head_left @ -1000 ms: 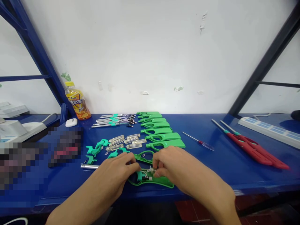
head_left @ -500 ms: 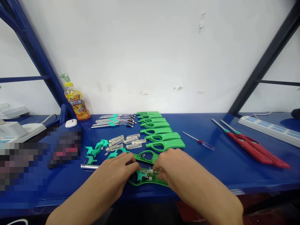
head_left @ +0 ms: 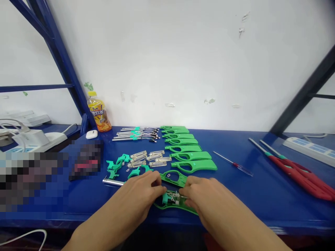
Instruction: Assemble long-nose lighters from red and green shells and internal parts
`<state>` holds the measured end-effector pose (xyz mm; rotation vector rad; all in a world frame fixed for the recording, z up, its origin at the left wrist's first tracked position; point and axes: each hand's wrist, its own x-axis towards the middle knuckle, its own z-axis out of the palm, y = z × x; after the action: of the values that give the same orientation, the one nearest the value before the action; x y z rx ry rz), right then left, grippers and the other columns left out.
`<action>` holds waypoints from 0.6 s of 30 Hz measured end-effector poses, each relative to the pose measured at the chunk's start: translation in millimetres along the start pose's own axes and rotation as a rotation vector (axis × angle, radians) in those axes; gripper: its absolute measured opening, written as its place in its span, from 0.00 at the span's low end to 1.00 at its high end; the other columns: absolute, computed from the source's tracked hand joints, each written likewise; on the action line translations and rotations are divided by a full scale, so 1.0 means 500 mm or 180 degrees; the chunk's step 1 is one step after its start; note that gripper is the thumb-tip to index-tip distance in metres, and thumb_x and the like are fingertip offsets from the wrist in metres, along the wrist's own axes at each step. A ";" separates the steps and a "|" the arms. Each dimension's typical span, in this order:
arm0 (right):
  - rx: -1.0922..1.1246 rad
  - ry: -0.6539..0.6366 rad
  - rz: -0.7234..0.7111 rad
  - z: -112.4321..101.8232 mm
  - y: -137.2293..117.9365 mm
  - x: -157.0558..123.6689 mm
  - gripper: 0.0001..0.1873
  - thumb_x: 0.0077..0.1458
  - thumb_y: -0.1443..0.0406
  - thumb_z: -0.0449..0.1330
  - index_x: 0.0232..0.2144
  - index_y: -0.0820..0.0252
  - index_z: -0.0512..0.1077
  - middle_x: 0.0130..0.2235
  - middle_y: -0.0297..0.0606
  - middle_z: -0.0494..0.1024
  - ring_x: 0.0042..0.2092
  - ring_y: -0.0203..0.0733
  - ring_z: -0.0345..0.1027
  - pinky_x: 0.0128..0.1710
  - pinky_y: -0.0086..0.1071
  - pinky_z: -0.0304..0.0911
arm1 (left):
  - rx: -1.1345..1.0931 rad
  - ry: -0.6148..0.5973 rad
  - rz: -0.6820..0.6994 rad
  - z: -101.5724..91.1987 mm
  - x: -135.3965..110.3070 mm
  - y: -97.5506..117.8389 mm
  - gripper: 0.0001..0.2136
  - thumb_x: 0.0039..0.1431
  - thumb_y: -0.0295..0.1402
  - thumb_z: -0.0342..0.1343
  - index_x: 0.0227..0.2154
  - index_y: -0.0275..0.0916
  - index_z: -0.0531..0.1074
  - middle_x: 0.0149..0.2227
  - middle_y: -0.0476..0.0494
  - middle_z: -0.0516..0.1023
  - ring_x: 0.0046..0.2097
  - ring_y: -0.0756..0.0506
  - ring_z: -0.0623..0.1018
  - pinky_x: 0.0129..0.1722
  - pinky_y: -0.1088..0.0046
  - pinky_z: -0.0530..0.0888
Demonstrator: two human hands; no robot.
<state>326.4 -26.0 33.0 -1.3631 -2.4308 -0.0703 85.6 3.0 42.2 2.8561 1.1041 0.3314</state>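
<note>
An opened green lighter shell half lies near the table's front edge, holding a teal trigger, thin wires and part of a clear fuel tank. Its metal tube sticks out to the left beneath my left forearm. My left hand pinches the shell's upper rim beside the trigger. My right hand has its fingers closed around the fuel tank, mostly hiding it. Just behind is another green shell half, partly covered by my right hand.
Several green shells are stacked in a row behind. To their left lie clear fuel tanks, teal triggers and metal tubes with wires. A screwdriver and red lighters lie right. A drink bottle stands back left.
The camera view has swung left, so everything sits further right. Both hands stay at the shell, and the right fingers have shifted slightly over the fuel tank.
</note>
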 end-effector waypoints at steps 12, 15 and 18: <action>0.0474 0.0090 -0.0235 -0.002 0.022 -0.038 0.16 0.68 0.71 0.60 0.50 0.52 0.82 0.47 0.34 0.88 0.42 0.47 0.84 0.40 0.36 0.77 | 0.0241 -0.0066 -0.0051 -0.001 -0.004 0.007 0.22 0.66 0.13 0.47 0.50 0.47 0.75 0.41 0.47 0.74 0.40 0.43 0.77 0.39 0.68 0.72; 0.0521 0.0143 -0.0203 0.005 0.023 -0.042 0.17 0.69 0.71 0.59 0.53 0.53 0.82 0.49 0.35 0.88 0.44 0.48 0.84 0.42 0.37 0.79 | 0.0300 -0.0113 -0.0002 -0.007 -0.002 0.012 0.19 0.67 0.13 0.48 0.44 0.44 0.76 0.40 0.47 0.76 0.40 0.43 0.78 0.42 0.67 0.73; 0.0560 0.0135 -0.0183 0.006 0.022 -0.044 0.17 0.69 0.71 0.59 0.54 0.52 0.83 0.49 0.35 0.87 0.45 0.48 0.83 0.44 0.38 0.79 | 0.0284 -0.0124 -0.0006 -0.011 -0.003 0.020 0.20 0.65 0.11 0.49 0.45 0.43 0.77 0.42 0.46 0.79 0.43 0.42 0.79 0.44 0.65 0.74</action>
<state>345.0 -37.4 21.5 -1.2032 -2.3786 0.0973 90.1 -5.6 48.5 2.9247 1.1428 0.2307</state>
